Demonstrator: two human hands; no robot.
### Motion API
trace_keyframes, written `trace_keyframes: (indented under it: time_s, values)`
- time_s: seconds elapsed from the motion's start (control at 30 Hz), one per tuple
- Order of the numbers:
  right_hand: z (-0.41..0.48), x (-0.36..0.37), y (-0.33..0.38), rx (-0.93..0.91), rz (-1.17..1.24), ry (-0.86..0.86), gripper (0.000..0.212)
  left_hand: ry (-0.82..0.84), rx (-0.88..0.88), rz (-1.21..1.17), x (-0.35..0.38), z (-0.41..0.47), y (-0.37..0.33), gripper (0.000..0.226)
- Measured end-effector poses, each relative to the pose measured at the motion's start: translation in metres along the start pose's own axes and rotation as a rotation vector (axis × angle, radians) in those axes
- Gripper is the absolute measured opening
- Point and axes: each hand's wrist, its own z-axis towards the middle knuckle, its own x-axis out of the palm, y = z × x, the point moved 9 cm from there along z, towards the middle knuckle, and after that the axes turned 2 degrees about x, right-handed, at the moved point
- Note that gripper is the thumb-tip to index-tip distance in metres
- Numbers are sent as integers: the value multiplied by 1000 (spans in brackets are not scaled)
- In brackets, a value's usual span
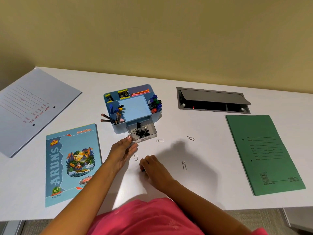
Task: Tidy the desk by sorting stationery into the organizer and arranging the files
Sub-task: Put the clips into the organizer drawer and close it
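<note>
Left hand [124, 150] steadying open drawer [142, 131]; right hand [149, 164] pinching small dark item, probably binder clip. Lift, drop in drawer.

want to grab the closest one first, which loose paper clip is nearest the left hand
The paper clip lying upright just below the left hand, beside its fingertips. The other three lie farther right on the desk.

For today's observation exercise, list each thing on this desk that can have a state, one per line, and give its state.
Organizer drawer: pulled open, binder clips inside.
Cable hatch: lid raised.
Green file: closed, lying flat.
Notebook: closed, lying flat.
Grey file: closed, lying flat.
Paper clips: loose on the desk.
Left hand: holding the drawer's front corner.
Right hand: fingers curled over something small and dark.
</note>
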Motion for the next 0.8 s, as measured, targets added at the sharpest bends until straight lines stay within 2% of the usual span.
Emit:
trace_keyframes:
  time_s: [0.3,0.43,0.57,0.67,0.73,0.8]
  values:
    - [0,1,-3,-9,20,-10,25,2,0,1,-2,2,1,18]
    - [0,-7,-5,42,170,-45,20,3,4,-2,-1,3,1,18]
    - [5,-39,-7,63,300,-220,28,4,3,4,-2,2,1,20]
    - [16,-81,-10,127,318,-433,25,7,2,-1,-1,2,1,20]
    - [22,-104,-9,105,303,-577,23,3,4,5,-1,2,2,20]
    - [31,-113,-13,82,302,-633,19,-7,10,24,-2,1,1,21]
